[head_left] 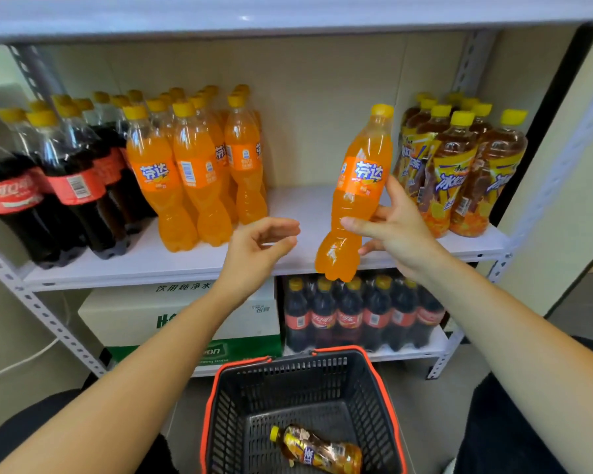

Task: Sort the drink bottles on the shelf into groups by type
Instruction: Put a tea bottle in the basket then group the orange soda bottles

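Note:
My right hand [396, 230] grips an orange soda bottle [360, 186] round its lower half and holds it in the air, slightly tilted, in front of the white shelf [302, 206]. My left hand [259, 246] hovers just left of the bottle's base with fingers loosely curved and holds nothing. On the shelf stand several cola bottles [69, 186] at the left, several orange soda bottles [192, 172] beside them, and several iced tea bottles [459, 169] at the right. A gap lies between the orange group and the tea group.
A black basket with a red rim [380, 381] sits on the floor below, with one iced tea bottle [317, 451] lying in it. The lower shelf carries a water carton [144, 316] and a pack of cola bottles [360, 316]. My knees flank the basket.

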A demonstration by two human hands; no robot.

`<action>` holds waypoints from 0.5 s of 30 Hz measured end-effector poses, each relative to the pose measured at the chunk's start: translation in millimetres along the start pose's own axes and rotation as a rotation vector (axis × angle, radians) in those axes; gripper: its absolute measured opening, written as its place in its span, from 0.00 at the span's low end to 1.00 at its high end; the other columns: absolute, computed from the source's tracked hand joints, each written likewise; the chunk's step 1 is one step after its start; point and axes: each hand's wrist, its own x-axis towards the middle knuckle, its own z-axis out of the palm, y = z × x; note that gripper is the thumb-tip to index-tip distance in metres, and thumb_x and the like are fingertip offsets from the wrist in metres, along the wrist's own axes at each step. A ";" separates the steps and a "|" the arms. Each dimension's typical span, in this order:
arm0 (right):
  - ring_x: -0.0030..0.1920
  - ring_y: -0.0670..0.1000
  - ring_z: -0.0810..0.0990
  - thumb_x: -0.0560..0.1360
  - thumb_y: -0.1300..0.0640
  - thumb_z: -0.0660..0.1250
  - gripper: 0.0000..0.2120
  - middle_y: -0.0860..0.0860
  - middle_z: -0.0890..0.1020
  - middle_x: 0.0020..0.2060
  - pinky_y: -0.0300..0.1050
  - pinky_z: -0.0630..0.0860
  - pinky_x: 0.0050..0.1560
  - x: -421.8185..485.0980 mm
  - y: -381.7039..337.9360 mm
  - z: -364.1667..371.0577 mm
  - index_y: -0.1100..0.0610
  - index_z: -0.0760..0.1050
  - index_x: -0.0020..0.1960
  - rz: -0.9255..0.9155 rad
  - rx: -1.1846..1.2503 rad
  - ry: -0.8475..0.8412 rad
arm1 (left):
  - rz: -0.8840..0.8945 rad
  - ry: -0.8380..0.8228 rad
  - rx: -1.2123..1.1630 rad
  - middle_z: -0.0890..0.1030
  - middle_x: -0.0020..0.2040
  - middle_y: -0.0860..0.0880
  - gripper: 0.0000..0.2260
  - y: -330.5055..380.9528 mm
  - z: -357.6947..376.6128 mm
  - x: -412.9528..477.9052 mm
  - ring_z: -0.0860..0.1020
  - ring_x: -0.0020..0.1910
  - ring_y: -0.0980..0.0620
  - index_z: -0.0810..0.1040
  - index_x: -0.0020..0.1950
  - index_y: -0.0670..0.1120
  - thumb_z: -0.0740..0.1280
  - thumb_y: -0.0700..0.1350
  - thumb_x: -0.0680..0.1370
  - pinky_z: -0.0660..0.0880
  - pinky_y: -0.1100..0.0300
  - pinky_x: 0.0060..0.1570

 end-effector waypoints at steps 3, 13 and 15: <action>0.52 0.56 0.86 0.68 0.63 0.80 0.36 0.52 0.85 0.53 0.44 0.80 0.32 25.7 -1.3 -3.5 0.52 0.68 0.71 -0.071 -0.114 0.100 | 0.000 0.239 0.137 0.81 0.65 0.52 0.19 -16.3 -4.0 28.8 0.77 0.66 0.54 0.78 0.69 0.47 0.73 0.40 0.79 0.76 0.53 0.67; 0.55 0.56 0.83 0.66 0.62 0.82 0.30 0.53 0.82 0.54 0.56 0.80 0.57 130.1 39.6 -31.6 0.55 0.73 0.63 -0.158 -0.408 0.409 | -0.026 0.384 0.249 0.61 0.81 0.43 0.43 -56.7 4.3 85.7 0.63 0.79 0.43 0.49 0.82 0.44 0.75 0.41 0.77 0.63 0.50 0.76; 0.53 0.55 0.83 0.65 0.62 0.82 0.30 0.53 0.82 0.52 0.55 0.81 0.56 149.7 47.9 -39.0 0.57 0.74 0.63 -0.182 -0.400 0.430 | -0.018 0.402 0.255 0.61 0.81 0.43 0.43 -61.4 4.1 93.0 0.63 0.79 0.43 0.49 0.82 0.45 0.75 0.40 0.77 0.64 0.46 0.76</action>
